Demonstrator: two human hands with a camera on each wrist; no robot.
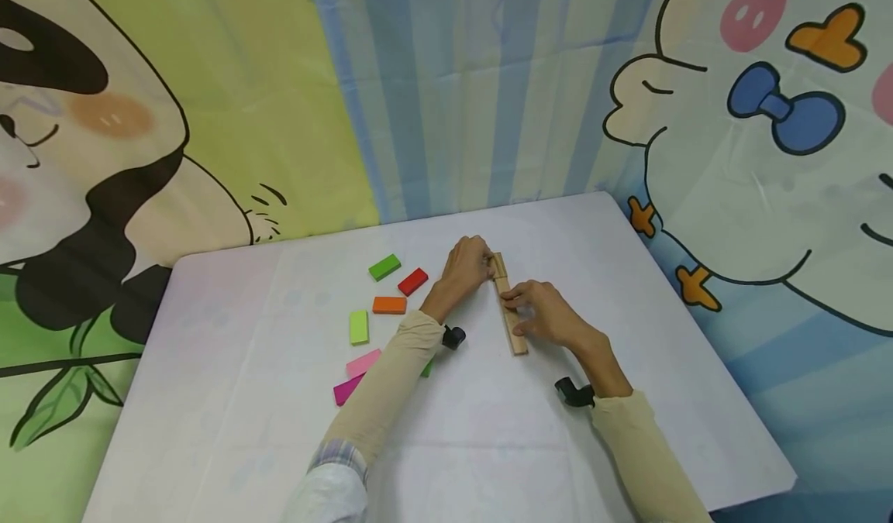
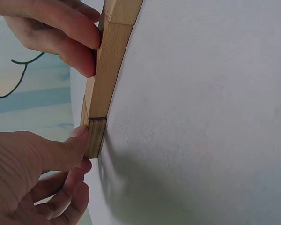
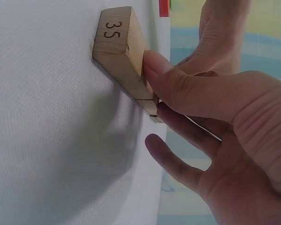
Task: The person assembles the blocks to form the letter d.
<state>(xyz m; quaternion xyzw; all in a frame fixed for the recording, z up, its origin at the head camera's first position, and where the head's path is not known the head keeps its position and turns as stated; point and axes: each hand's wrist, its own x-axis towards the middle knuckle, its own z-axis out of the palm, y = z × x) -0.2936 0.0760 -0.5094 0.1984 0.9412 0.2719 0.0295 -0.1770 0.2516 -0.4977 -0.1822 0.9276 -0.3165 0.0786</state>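
Observation:
Bare wooden blocks (image 1: 515, 337) lie end to end in a narrow row on the white table. At the far end my left hand (image 1: 469, 263) pinches the end block (image 2: 97, 138) between thumb and fingers; its end grain is dark and striped. My right hand (image 1: 551, 310) is at the nearer part of the row, thumb and fingertips touching the wood without wrapping round it. The near block (image 3: 114, 33) carries the number 35 on its end face. In the right wrist view the little finger stands out away from the row.
Left of the row lie loose coloured blocks: green (image 1: 384, 266), red (image 1: 413, 281), orange (image 1: 389, 305), lime (image 1: 359, 327), pink (image 1: 363, 363) and magenta (image 1: 346, 390). Another green block (image 1: 427, 368) is mostly hidden by the left sleeve. A cartoon-printed cloth (image 1: 446, 120) hangs behind the table.

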